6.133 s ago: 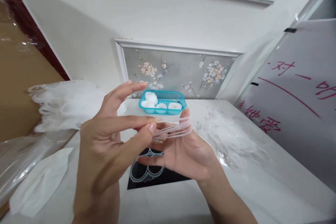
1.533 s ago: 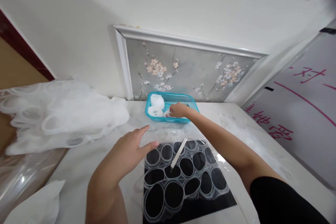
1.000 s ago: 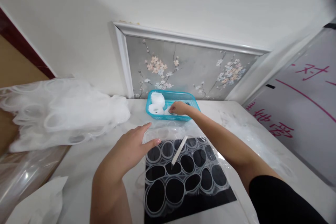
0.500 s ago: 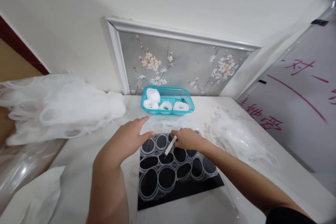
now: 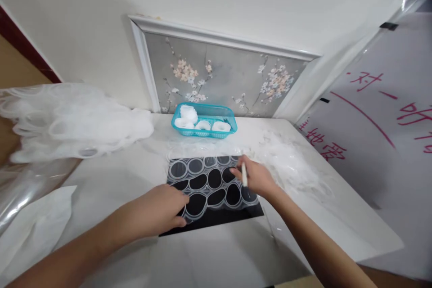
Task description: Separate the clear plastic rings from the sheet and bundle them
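A black sheet [image 5: 216,221] lies on the white table under a pale, see-through netting [image 5: 206,193] patterned with ring shapes. My left hand [image 5: 165,211] is at the near left edge of the sheet, thumb and fingers apart, with nothing visible between them; whether it presses on the netting is unclear. Over the right part of the sheet, my right hand [image 5: 258,175] is closed on a slim white stick-like tool [image 5: 244,174]. The tool stands nearly upright between the fingers, and its lower end is blurred.
Behind the sheet sits a blue plastic basket [image 5: 205,132] with several white rolls. White ringed mesh [image 5: 91,121] is heaped at left, beside a white sheet of paper [image 5: 42,229]. Clear crumpled film [image 5: 293,166] lies right, near a whiteboard [image 5: 378,144] with red writing.
My left hand has come down and nearer to the sheet's near left edge. My right hand has moved right with the white tool, which now points more steeply. The view has shifted slightly.
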Tool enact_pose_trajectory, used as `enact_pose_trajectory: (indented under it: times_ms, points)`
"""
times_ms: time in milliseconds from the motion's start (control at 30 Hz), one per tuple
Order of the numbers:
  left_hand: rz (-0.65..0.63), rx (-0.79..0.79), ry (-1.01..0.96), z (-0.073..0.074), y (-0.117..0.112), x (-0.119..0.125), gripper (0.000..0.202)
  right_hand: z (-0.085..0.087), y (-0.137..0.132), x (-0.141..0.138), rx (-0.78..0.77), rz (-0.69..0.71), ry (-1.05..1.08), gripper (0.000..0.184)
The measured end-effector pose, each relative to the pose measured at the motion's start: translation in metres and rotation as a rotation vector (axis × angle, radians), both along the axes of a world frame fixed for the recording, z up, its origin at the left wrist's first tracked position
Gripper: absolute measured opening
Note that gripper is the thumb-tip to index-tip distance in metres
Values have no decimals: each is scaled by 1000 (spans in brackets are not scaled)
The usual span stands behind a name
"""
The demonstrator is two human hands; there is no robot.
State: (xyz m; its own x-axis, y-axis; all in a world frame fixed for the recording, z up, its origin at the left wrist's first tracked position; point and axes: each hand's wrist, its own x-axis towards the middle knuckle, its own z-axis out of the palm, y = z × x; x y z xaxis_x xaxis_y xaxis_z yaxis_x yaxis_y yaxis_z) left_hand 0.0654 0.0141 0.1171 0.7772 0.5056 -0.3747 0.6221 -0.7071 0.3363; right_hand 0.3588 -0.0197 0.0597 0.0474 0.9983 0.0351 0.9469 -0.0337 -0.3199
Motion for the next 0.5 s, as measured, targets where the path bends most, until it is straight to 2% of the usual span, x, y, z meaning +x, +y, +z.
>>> enact_pose_trajectory:
  times_ms: [100,200,300,400,500]
  points:
    - [8,18,57,-28,-7,-20,25,-14,-47,30,-18,-6,-21,27]
    - [46,32,41,-46,-17,-36,33,-28,-83,46,-11,64,27,18]
    - [93,49,15,-55,-25,-42,33,-36,-100,46,-5,152,47,7]
    - [84,16,-20,-62,-31,-43,22,-39,-108,41,-36,190,63,12]
    - [92,0,-77,-63,-37,-48,28,-36,-116,38,-82,224,108,14]
